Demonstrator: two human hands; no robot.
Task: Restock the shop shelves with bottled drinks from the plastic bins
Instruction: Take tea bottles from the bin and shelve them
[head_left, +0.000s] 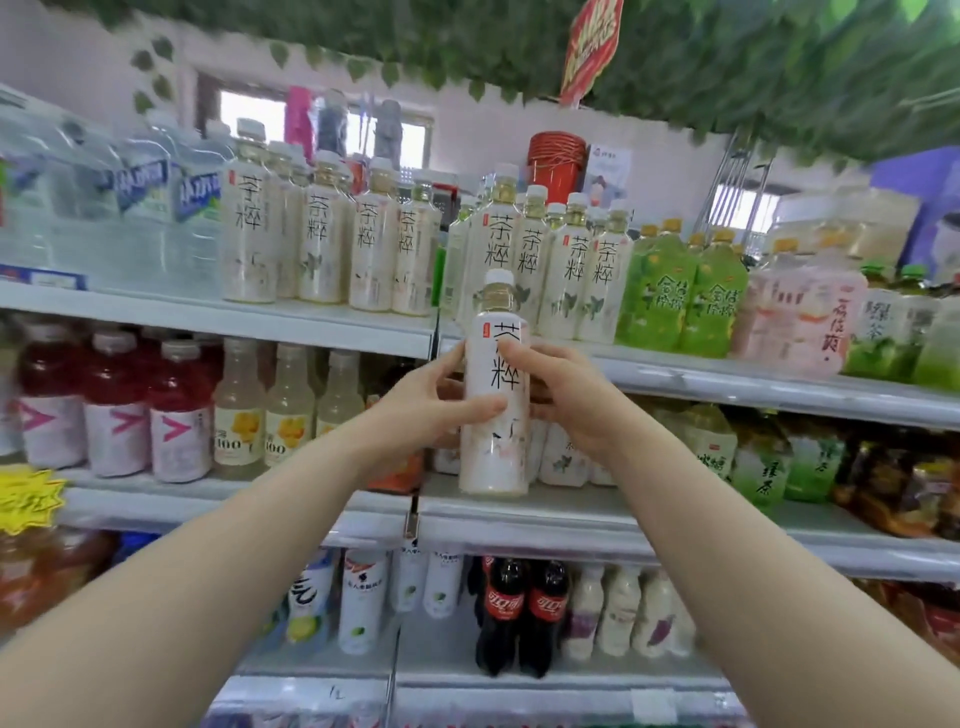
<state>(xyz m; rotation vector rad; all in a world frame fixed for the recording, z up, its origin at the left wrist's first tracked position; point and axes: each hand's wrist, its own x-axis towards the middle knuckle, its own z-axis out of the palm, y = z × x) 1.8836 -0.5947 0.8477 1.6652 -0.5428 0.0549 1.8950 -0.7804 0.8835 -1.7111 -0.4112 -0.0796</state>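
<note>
My left hand (421, 405) curls round the white tea bottle (496, 452), thumb across its label, while my right hand (571, 400) grips the other side, thumb on the front. I hold it upright and label-forward in mid-air before the shelves, just below the matching tea bottles (550, 260) on the upper shelf (727, 379), likely so it faces shoppers as they do. No plastic bin is in view.

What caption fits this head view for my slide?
Left hand and right hand hold a tea bottle upright in front of matching bottles on the upper shelf.
</note>
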